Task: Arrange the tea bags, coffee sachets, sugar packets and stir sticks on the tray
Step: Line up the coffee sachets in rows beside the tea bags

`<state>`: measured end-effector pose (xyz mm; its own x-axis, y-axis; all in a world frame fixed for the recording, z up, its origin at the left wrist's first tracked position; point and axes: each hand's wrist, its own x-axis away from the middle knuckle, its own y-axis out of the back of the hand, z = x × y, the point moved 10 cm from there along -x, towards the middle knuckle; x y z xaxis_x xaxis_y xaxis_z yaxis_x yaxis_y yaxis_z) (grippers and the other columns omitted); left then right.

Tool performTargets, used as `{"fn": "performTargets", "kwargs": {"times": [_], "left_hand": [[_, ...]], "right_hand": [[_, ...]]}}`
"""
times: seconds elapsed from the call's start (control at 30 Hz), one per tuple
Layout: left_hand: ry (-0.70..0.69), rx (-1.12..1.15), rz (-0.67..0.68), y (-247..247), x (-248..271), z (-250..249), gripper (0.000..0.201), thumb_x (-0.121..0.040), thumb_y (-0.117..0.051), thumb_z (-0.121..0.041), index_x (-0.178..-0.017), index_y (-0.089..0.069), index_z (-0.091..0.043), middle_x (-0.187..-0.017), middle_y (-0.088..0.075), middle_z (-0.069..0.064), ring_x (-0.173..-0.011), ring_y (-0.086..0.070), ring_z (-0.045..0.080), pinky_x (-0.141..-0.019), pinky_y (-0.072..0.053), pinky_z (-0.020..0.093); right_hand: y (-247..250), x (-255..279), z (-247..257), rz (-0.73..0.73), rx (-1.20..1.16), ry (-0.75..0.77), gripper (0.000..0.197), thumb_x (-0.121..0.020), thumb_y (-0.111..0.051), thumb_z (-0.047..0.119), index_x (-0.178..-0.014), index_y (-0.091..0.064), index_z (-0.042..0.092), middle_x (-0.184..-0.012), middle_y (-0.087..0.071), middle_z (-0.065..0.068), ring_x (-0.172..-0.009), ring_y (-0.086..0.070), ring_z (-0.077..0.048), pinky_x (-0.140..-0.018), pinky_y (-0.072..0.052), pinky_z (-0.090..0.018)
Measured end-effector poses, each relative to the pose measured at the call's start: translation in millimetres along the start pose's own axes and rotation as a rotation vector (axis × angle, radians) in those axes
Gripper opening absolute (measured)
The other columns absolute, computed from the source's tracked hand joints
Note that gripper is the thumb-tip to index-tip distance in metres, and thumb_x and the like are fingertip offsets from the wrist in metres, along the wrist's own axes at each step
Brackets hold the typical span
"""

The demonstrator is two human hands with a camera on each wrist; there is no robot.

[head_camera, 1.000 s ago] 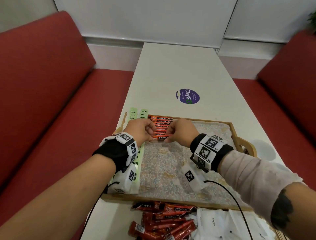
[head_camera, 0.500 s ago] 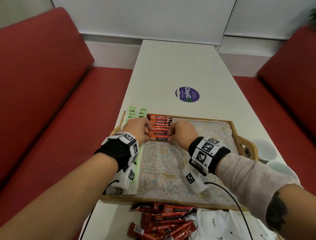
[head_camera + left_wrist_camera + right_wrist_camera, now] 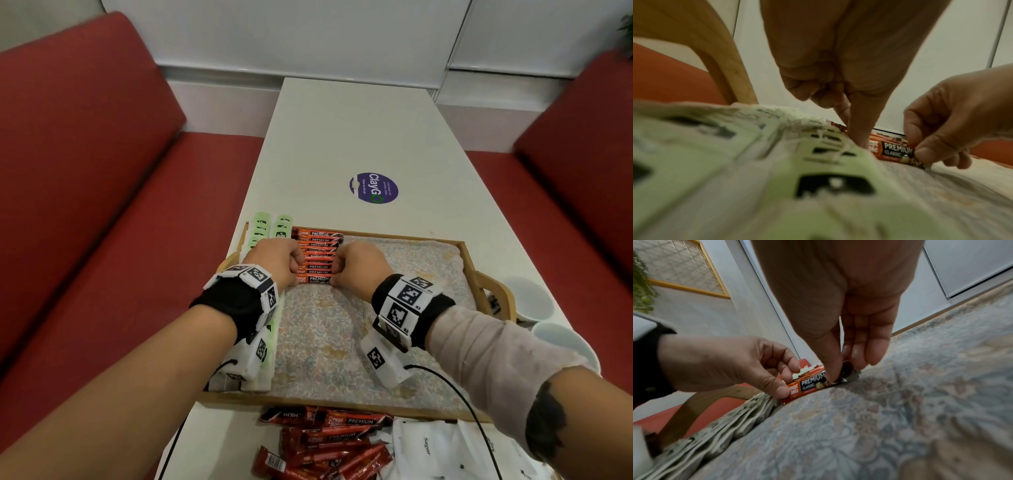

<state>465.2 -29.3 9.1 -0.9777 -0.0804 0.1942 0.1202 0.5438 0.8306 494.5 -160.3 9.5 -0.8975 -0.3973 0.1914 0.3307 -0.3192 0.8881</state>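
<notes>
A wooden tray [image 3: 411, 237] lined with a floral cloth [image 3: 342, 329] holds green tea bags [image 3: 262, 224] down its left side. Beside them is a row of orange coffee sachets [image 3: 318, 248]. The nearest sachet [image 3: 314, 279], marked PREMIUM CLASSIC, lies flat against that row. My left hand [image 3: 296, 279] pinches its left end and my right hand [image 3: 333, 279] pinches its right end. The right wrist view shows thumb and fingers of my right hand [image 3: 838, 374] on the sachet [image 3: 812, 384]. In the left wrist view my left hand [image 3: 856, 138] holds the other end.
Loose red sachets [image 3: 329, 442] and white sugar packets [image 3: 428, 448] lie on the table in front of the tray. Two white cups [image 3: 529, 296] stand right of the tray handle. A purple sticker [image 3: 373, 187] is farther up the table. Red benches flank both sides.
My hands have drawn apart to the two ends of the nearest sachet. Its label now shows between them as it lies against the row.
</notes>
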Motion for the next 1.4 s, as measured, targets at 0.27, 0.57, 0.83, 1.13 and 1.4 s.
{"fn": "performTargets", "kwargs": {"times": [0.27, 0.57, 0.83, 1.13, 1.4], "left_hand": [[0.01, 0.044, -0.038, 5, 5, -1, 0.034, -0.07, -0.079, -0.009, -0.085, -0.054, -0.026, -0.077, -0.056, -0.012, -0.078, -0.057, 0.012, -0.073, -0.05, 0.027], [0.023, 0.12, -0.152, 23, 62, -13, 0.028, -0.076, -0.077, -0.028, -0.096, -0.058, -0.029, -0.09, -0.061, -0.013, -0.068, -0.051, -0.003, -0.05, -0.029, 0.008], [0.015, 0.21, -0.128, 3, 122, -26, 0.03, -0.073, -0.08, -0.023, -0.093, -0.058, -0.024, -0.088, -0.061, -0.009, -0.081, -0.059, 0.013, -0.066, -0.045, 0.022], [0.01, 0.186, -0.05, -38, 195, -33, 0.03, -0.071, -0.081, -0.025, -0.09, -0.058, -0.029, -0.086, -0.061, -0.012, -0.067, -0.054, 0.004, -0.06, -0.04, 0.019], [0.022, 0.267, 0.011, -73, 234, -33, 0.031, -0.072, -0.08, -0.012, -0.083, -0.056, -0.028, -0.084, -0.062, -0.006, -0.065, -0.053, 0.003, -0.065, -0.046, 0.018]], "right_hand": [[12, 9, 4, -0.066, -0.043, 0.006, 0.018, -0.07, -0.075, 0.015, -0.077, -0.059, 0.014, -0.09, -0.065, -0.004, -0.082, -0.06, -0.021, -0.065, -0.04, -0.025], [37, 57, 18, -0.144, -0.09, 0.086, 0.022, -0.074, -0.075, 0.022, -0.081, -0.056, 0.016, -0.076, -0.051, 0.006, -0.07, -0.052, -0.016, -0.053, -0.034, -0.024], [33, 120, 24, -0.107, -0.07, 0.117, 0.027, -0.077, -0.075, 0.031, -0.095, -0.059, 0.019, -0.087, -0.053, 0.004, -0.079, -0.053, -0.017, -0.066, -0.039, -0.028], [-15, 199, 31, 0.127, 0.005, 0.226, 0.028, -0.08, -0.073, 0.032, -0.102, -0.063, 0.019, -0.095, -0.061, 0.0, -0.082, -0.057, -0.016, -0.071, -0.047, -0.031], [-57, 252, 25, 0.306, 0.194, 0.276, 0.033, -0.072, -0.077, 0.018, -0.103, -0.066, 0.022, -0.098, -0.064, 0.0, -0.085, -0.058, -0.017, -0.072, -0.05, -0.031]]}}
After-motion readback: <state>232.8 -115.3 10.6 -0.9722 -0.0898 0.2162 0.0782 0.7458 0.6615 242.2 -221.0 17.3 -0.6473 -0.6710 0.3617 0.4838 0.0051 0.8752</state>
